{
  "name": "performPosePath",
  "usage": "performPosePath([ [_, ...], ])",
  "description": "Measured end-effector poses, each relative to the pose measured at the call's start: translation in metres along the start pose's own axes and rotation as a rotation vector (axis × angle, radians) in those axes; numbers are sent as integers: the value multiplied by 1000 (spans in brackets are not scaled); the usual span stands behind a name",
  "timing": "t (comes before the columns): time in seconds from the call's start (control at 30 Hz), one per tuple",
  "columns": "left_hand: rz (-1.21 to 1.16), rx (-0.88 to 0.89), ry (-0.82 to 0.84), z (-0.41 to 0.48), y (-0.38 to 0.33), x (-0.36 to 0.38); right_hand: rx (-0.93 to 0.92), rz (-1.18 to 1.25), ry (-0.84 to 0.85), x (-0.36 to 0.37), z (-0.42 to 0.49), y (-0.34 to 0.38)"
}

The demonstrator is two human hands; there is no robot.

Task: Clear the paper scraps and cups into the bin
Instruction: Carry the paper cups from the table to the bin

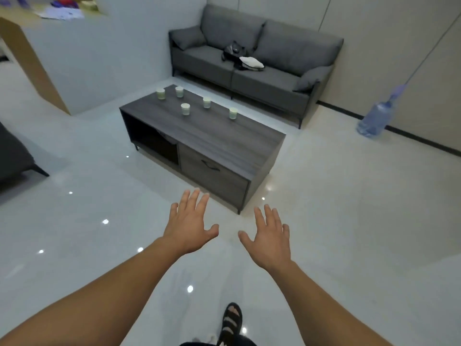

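Several small pale green paper cups stand upright on the far half of a dark grey coffee table (224, 143); one cup (185, 109) is near the middle, another cup (233, 113) to the right. My left hand (190, 221) and my right hand (268, 236) are stretched out in front of me with fingers spread, holding nothing, well short of the table's near corner. No bin and no paper scraps show in the head view.
A grey sofa (249, 53) with a black bag (234, 52) and a white cloth stands behind the table. A blue water jug (376, 119) sits by the right wall. A dark chair (15, 156) is at the left. Glossy floor surrounds me.
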State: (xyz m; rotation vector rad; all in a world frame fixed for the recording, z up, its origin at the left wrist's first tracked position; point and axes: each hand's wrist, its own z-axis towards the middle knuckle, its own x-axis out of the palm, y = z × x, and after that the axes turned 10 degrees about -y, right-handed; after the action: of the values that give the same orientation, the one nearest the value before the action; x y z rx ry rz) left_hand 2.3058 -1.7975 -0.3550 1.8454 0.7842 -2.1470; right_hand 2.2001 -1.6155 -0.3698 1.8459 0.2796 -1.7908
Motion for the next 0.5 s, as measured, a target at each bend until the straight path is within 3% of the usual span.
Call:
performPosePath([
  [0.5, 9, -296, -78, 207, 123, -19, -324, 37, 76, 39, 276, 142],
])
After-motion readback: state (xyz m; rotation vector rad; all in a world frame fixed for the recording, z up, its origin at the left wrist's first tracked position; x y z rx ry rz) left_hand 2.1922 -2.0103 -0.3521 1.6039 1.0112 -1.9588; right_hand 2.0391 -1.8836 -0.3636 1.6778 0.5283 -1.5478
